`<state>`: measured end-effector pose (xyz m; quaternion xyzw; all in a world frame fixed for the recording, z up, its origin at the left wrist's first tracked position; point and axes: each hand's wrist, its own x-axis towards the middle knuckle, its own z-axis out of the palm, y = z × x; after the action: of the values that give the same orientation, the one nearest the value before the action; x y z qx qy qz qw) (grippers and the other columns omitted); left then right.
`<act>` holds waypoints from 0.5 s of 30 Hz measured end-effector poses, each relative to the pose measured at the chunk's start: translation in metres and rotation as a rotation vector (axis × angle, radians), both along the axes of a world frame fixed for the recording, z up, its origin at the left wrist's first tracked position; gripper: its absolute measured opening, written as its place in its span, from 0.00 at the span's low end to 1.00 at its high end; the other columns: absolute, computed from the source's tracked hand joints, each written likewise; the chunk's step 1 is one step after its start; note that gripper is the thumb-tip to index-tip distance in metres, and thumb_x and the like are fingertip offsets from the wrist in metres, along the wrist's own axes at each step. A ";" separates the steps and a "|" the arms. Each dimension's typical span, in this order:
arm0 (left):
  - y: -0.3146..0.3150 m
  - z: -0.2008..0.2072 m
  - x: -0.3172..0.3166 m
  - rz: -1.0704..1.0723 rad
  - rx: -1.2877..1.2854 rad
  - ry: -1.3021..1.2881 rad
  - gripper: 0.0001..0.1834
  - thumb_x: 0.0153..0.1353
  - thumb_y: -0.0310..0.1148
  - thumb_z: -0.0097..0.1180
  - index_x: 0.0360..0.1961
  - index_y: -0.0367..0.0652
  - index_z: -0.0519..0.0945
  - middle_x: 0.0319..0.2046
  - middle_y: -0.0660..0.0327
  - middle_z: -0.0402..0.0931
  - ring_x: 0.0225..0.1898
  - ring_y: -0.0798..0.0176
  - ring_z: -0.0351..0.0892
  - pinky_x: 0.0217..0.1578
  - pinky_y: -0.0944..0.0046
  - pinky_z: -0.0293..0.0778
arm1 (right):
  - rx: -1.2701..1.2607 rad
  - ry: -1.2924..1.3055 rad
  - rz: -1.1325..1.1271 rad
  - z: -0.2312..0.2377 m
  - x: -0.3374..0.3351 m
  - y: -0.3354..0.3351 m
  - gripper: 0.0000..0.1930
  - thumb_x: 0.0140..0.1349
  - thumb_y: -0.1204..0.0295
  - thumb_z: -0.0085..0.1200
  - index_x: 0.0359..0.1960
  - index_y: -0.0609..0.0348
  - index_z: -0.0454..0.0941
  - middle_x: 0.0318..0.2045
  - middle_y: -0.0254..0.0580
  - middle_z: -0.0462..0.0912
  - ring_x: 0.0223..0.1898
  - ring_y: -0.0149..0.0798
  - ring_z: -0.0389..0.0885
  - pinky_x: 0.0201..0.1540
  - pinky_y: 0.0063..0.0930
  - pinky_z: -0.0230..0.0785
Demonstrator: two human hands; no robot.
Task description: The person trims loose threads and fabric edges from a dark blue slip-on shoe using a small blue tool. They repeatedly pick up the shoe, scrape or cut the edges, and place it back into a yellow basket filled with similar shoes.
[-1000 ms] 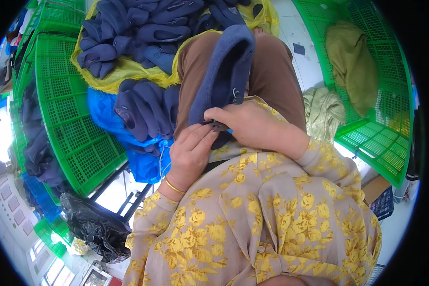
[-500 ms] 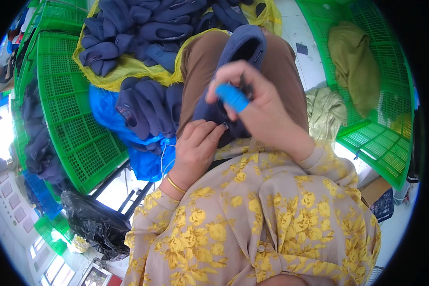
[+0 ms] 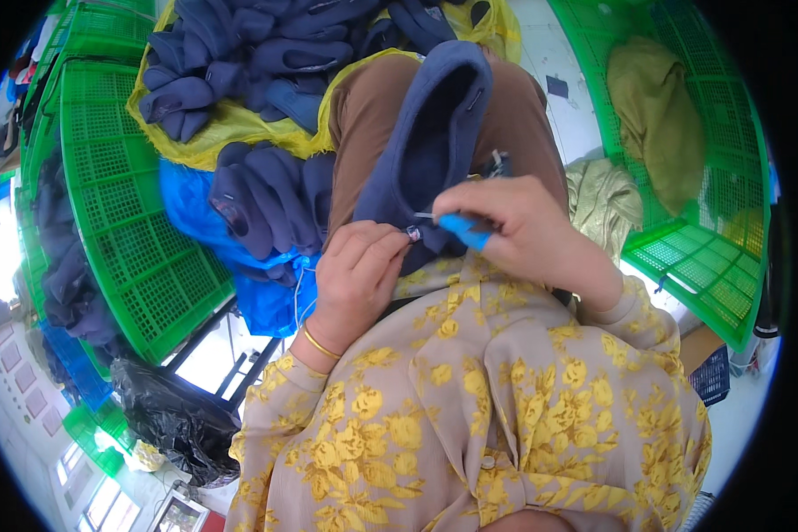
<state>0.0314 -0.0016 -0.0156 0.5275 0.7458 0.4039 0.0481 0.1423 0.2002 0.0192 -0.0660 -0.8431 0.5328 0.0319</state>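
Observation:
A navy felt slipper [image 3: 399, 151] lies lengthwise over my brown-trousered thighs, its opening facing up and its near end by my waist. My left hand [image 3: 356, 270] is closed on that near end, thumb and fingers pinched together. At its fingertips sits a tiny shiny piece [image 3: 413, 233], too small to name. My right hand [image 3: 528, 226], with blue tape round one finger, grips a small tool with a thin metal tip [image 3: 424, 215] and a dark rear end [image 3: 496, 164]. The tip points left, near the slipper's edge; whether it touches cannot be seen.
Many navy slippers [image 3: 301, 58] fill a yellow sack [image 3: 239, 146] beyond my knees. More slippers [image 3: 262, 199] lie on a blue bag [image 3: 191, 204]. Green plastic baskets [image 3: 106, 151] stand at left, with another green basket [image 3: 696, 266] holding olive cloth [image 3: 661, 124] at right. A black bag [image 3: 173, 417] is lower left.
My right hand has moved right and slightly down from over the slipper, uncovering its opening and the tool's metal tip. My left hand keeps its pinch at the near end.

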 end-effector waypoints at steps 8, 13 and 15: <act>-0.004 0.001 -0.003 -0.035 -0.019 -0.025 0.14 0.42 0.16 0.67 0.33 0.39 0.82 0.34 0.59 0.82 0.37 0.56 0.80 0.40 0.61 0.77 | 0.131 -0.026 0.160 -0.010 -0.001 -0.007 0.11 0.47 0.81 0.55 0.34 0.60 0.82 0.28 0.49 0.83 0.34 0.51 0.83 0.39 0.42 0.74; -0.005 0.000 -0.003 -0.045 -0.024 -0.027 0.15 0.41 0.16 0.67 0.33 0.39 0.82 0.34 0.59 0.82 0.37 0.55 0.81 0.40 0.61 0.77 | 0.221 -0.160 0.258 -0.002 -0.006 -0.003 0.18 0.44 0.83 0.55 0.40 0.61 0.83 0.33 0.49 0.85 0.36 0.51 0.83 0.41 0.40 0.76; -0.005 0.000 -0.004 -0.050 -0.022 -0.024 0.14 0.41 0.16 0.67 0.33 0.39 0.82 0.35 0.59 0.82 0.38 0.55 0.81 0.40 0.61 0.77 | 0.267 -0.231 0.289 -0.001 -0.010 -0.006 0.16 0.44 0.82 0.55 0.39 0.61 0.82 0.32 0.49 0.84 0.36 0.51 0.83 0.41 0.40 0.75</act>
<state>0.0276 -0.0062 -0.0159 0.5406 0.7362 0.4006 0.0731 0.1323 0.1944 0.0187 -0.0003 -0.9047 0.4046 -0.1331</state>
